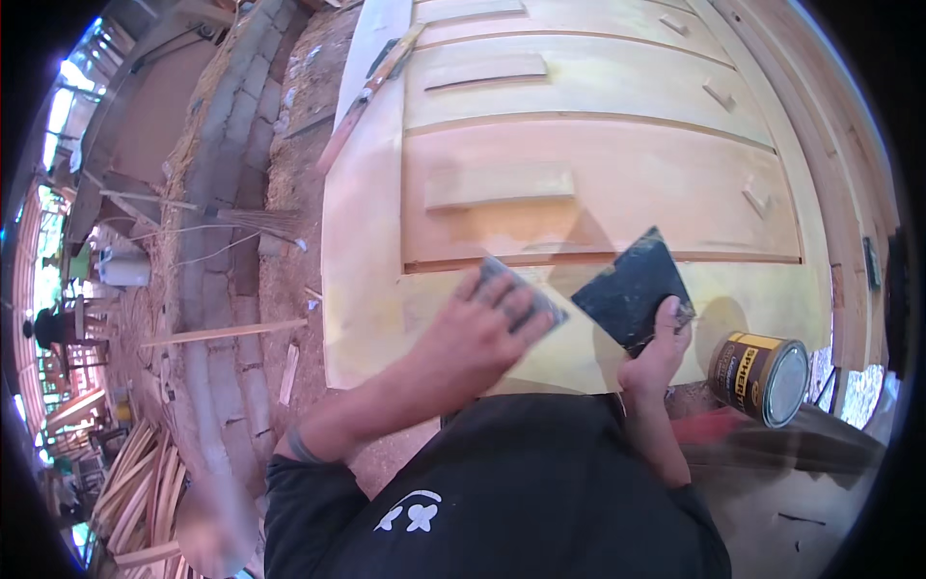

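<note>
My left hand (497, 314), a band at its wrist, is closed on a thin grey flat piece (492, 268), its fingers spread across the top; the hand is slightly blurred. In my right hand (661, 347) is a dark, smudged square plate (627, 289), gripped at its right corner with the thumb on top. Both hands are over the near edge of a pale wooden panel (367, 309) with drawer-like fronts. Beyond them, a raised wooden block (502, 186) sits on the nearest front. A brown and yellow can (757, 376) stands right of my right hand.
A long narrow wooden object (376, 82) lies along the panel's left edge. A concrete block wall (217, 241) runs along the left. Wooden strips (140, 492) are piled at lower left, and a thin plank (227, 331) crosses the blocks. Timber (830, 174) borders the right side.
</note>
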Demonstrator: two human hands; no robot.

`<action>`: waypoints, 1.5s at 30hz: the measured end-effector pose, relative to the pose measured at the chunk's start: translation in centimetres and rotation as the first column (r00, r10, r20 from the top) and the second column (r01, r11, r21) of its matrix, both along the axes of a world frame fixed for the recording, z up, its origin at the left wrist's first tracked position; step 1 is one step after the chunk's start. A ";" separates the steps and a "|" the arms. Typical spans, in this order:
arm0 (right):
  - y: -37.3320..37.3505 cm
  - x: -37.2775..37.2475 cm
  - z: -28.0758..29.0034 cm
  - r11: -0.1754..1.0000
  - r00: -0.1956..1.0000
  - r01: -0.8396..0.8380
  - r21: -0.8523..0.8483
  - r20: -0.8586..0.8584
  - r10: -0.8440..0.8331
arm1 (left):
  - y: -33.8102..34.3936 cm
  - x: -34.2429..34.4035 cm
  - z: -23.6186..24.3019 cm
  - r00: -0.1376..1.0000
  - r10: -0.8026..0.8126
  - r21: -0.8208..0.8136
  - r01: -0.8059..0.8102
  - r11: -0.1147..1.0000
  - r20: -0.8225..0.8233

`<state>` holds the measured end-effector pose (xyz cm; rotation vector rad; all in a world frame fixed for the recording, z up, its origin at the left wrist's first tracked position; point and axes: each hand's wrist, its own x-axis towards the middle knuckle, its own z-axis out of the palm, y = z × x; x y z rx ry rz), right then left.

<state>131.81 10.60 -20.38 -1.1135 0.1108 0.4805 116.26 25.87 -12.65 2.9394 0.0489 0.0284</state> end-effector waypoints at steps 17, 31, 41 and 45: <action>-0.2 -0.2 -3.8 0.976 0.971 -0.203 0.076 0.142 0.191 | 13.4 1.8 -2.7 0.873 0.432 -0.070 -0.457 0.887 -0.227; -0.8 -0.2 -4.3 0.974 0.963 -0.225 0.026 0.155 0.219 | 8.3 0.1 -7.1 0.852 0.518 -0.046 -0.522 0.852 -0.075; -0.2 0.2 -4.1 0.975 0.969 -0.216 0.046 0.136 0.208 | 9.6 0.2 -1.7 0.862 0.484 -0.270 -0.507 0.819 -0.151; -0.2 0.0 -4.0 0.975 0.964 -0.222 0.016 0.153 0.217 | 11.4 2.1 -3.3 0.868 0.459 -0.196 -0.491 0.849 -0.187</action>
